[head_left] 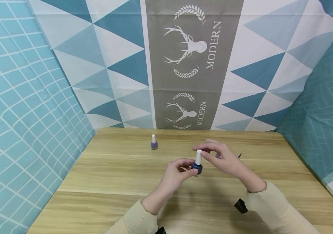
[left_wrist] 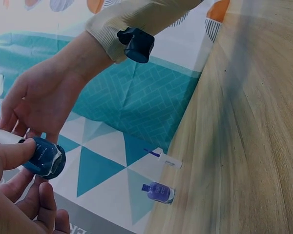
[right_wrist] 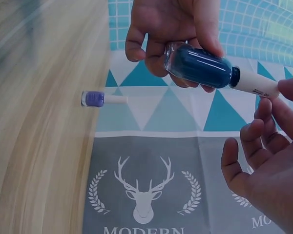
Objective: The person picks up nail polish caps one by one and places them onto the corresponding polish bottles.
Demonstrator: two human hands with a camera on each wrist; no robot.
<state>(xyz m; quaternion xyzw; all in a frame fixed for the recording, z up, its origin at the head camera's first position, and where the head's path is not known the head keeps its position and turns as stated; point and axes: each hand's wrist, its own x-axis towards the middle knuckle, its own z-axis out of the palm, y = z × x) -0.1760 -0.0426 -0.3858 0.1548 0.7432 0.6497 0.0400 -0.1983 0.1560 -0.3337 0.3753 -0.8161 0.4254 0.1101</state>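
Note:
A nail polish bottle (head_left: 196,168) of dark teal glass is gripped above the table by my left hand (head_left: 174,175), thumb on its near side. Its white cap (head_left: 198,157) points up, and my right hand (head_left: 226,160) pinches that cap near the top between thumb and fingertips. In the right wrist view a dark ring of neck (right_wrist: 235,76) shows between the glass and the cap. The left wrist view shows an uncapped purple polish bottle (left_wrist: 160,192) standing on the table, with its white brush cap (left_wrist: 170,160) beside it, purple bristles in the air.
A capped purple polish bottle (head_left: 154,145) stands toward the back left of the wooden table (head_left: 111,178). The right hand partly hides the uncapped purple bottle (head_left: 217,155) in the head view. Patterned cloth (head_left: 184,65) hangs along the back and sides.

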